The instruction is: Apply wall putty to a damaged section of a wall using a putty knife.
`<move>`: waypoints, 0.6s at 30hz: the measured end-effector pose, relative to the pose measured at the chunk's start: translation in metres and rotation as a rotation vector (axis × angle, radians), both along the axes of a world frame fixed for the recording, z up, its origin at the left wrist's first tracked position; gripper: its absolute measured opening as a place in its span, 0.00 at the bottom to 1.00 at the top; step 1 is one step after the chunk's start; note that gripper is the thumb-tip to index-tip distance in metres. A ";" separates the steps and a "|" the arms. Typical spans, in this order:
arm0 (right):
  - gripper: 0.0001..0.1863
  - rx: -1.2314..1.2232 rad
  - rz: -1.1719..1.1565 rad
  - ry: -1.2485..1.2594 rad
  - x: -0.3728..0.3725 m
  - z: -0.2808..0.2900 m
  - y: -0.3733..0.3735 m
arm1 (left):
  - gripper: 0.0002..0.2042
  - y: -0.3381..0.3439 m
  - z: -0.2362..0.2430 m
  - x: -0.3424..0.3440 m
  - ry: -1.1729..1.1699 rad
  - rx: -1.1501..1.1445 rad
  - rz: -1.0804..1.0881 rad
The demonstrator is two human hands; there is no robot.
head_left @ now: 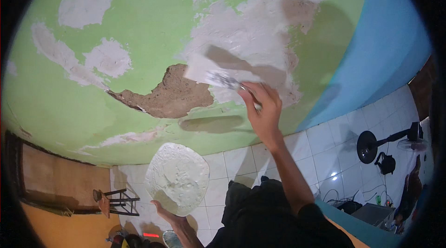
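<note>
White plaster [251,29] lay in a broad, rough patch on the green wall [153,6], above and to the right of a bare brown patch [179,97]. Over the edge between the two was a scraper [197,70], its blade toward the left, too blurred to tell whether it touched the wall. The right hand [265,111] gripped the scraper by its handle, thumb and fingers closed on it. Lower down, the left hand [173,218] held a pale tray [203,165] by its near edge, the thumb showing, the other fingers hidden; white plaster covered the tray. Smaller white patches [86,6] marked the wall's left part. Beyond were white floor tiles [241,159], a stool [123,201] at left near a wooden door [65,173], and a black fan [367,146] at right.
</note>
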State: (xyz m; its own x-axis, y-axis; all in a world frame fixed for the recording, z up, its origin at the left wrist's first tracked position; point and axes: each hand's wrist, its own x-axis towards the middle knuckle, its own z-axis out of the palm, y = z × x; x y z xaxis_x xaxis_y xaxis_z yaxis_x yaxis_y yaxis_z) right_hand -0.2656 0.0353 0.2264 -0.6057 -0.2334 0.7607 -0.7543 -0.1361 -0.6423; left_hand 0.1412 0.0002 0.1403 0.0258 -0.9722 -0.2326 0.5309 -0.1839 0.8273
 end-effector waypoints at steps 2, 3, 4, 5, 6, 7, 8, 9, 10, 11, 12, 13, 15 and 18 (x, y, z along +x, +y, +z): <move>0.09 0.209 -0.049 0.251 -0.016 0.039 -0.001 | 0.37 0.001 0.003 0.000 -0.019 -0.023 -0.032; 0.09 0.214 -0.054 0.246 -0.027 0.051 -0.002 | 0.37 0.001 0.003 -0.002 -0.024 -0.019 -0.037; 0.09 0.274 -0.151 0.361 -0.036 0.059 -0.007 | 0.37 0.001 0.003 -0.001 -0.043 -0.032 -0.028; 0.10 0.337 -0.260 0.479 -0.045 0.067 -0.009 | 0.37 0.000 0.003 -0.003 -0.058 -0.044 -0.030; 0.10 0.343 -0.263 0.476 -0.055 0.070 -0.005 | 0.37 0.001 0.004 -0.005 -0.060 -0.040 -0.035; 0.09 0.358 -0.289 0.464 -0.068 0.070 0.001 | 0.36 0.003 0.007 -0.007 -0.051 -0.036 -0.020; 0.09 0.373 -0.314 0.453 -0.080 0.068 0.010 | 0.36 0.004 0.007 -0.006 -0.040 -0.031 -0.005; 0.06 0.333 -0.296 0.356 -0.094 0.068 0.027 | 0.36 0.003 0.005 -0.007 -0.036 -0.027 -0.011; 0.02 0.287 -0.264 0.261 -0.107 0.067 0.041 | 0.36 0.003 0.002 -0.004 -0.017 -0.025 -0.004; 0.03 0.287 -0.297 0.247 -0.118 0.068 0.056 | 0.36 0.003 -0.002 -0.001 0.001 -0.022 0.005; 0.03 0.289 -0.336 0.234 -0.124 0.072 0.072 | 0.36 0.002 -0.005 0.003 0.005 -0.019 0.006; 0.03 0.287 -0.330 0.238 -0.124 0.076 0.083 | 0.36 0.000 -0.008 0.009 0.009 -0.025 -0.007; 0.05 0.270 -0.264 0.061 -0.117 0.082 0.099 | 0.36 0.001 -0.007 0.011 0.017 -0.036 -0.011; 0.05 0.285 -0.202 0.230 -0.110 0.081 0.092 | 0.36 0.002 0.005 -0.005 0.001 -0.045 0.008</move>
